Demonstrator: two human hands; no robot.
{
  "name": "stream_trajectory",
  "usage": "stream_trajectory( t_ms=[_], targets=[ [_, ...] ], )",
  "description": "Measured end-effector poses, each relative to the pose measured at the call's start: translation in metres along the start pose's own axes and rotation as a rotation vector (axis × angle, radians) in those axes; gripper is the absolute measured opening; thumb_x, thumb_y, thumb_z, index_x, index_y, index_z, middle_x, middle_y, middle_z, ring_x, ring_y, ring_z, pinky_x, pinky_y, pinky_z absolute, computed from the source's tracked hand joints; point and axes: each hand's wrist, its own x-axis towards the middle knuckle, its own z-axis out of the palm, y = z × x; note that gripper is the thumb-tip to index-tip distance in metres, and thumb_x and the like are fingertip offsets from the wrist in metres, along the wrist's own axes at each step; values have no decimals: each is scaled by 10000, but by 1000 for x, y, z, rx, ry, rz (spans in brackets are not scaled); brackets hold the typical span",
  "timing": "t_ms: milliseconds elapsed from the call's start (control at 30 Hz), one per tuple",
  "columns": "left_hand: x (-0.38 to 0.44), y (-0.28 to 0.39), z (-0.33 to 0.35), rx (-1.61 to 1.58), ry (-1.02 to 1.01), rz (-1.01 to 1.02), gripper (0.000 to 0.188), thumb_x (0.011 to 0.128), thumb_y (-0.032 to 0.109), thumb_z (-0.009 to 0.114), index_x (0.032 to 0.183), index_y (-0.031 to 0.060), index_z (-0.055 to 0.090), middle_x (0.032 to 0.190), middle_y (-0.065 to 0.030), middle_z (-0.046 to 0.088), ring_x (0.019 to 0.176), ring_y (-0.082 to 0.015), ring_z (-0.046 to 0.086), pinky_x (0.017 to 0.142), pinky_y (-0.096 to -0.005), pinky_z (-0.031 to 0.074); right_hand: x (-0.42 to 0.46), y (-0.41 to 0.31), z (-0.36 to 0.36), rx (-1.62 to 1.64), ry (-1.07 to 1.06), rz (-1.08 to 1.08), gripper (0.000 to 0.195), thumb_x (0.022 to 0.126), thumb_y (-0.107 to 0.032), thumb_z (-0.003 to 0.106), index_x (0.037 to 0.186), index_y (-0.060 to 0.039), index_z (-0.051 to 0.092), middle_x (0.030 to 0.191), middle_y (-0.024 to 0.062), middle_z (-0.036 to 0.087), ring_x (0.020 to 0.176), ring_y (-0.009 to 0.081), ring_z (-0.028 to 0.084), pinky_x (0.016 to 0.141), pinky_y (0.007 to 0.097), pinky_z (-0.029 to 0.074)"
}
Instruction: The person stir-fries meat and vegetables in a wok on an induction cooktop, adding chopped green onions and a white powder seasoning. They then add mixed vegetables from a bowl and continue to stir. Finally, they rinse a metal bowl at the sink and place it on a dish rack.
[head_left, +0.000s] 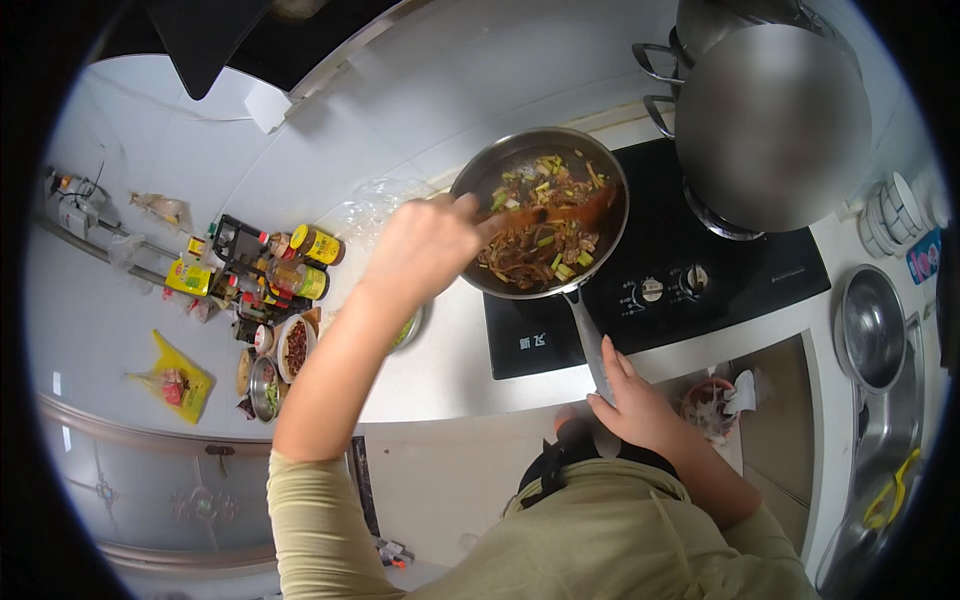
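My left hand (431, 244) grips a wooden spatula (525, 217), whose blade reaches across the food to the right side of a frying pan (517, 139). Browned strips of food mixed with chopped green and pale pieces, perhaps scallion (540, 259), fill much of the pan. The pan sits over the left part of a black glass cooktop (555, 337). Its grey handle (581, 319) points towards me, and my right hand (637, 397) is closed around the handle's near end. My left hand hides the pan's left edge.
A steel pot (739, 19) with a blurred round area stands back right. Two control knobs (651, 289) face me. Sauce bottles (300, 277), a bowl of reddish-brown bits (296, 349) and a steel bowl (264, 390) crowd the left. Another steel bowl (874, 330) rests by the sink (885, 442).
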Motion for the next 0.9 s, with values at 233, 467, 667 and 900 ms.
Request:
stream_trajectory(
  t_ms=[233,467,667,900],
  targets=[
    [7,-8,72,-273,-391,-430,282,887,215,502,1134,234,636,802,-139,643,758,-288,646,647,-412,522,0,-8,-6,-53,-83,49,754,879,-227,515,1414,76,79,1384,290,308,1123,409,505,903,417,458],
    [-43,-24,-19,-543,-632,-542,249,863,274,547,1059,204,684,755,-152,650,740,-337,630,686,-429,501,2,-5,-11,7,-119,116,759,882,-242,506,1429,47,67,1420,263,279,1191,419,452,971,424,413],
    [-43,-4,-22,-688,-633,-446,270,847,253,582,1092,178,667,701,-177,616,640,-340,599,615,-408,475,0,-2,-6,-86,-88,47,757,861,-221,520,1416,64,91,1384,274,313,1073,379,551,882,416,481],
    [-37,-17,50,-742,-177,-450,284,856,215,599,1100,82,655,781,-200,643,710,-342,631,675,-393,498,0,1,-4,-53,-25,47,734,865,-201,522,1431,24,113,1395,247,334,1128,394,510,924,409,453]
  ],
)
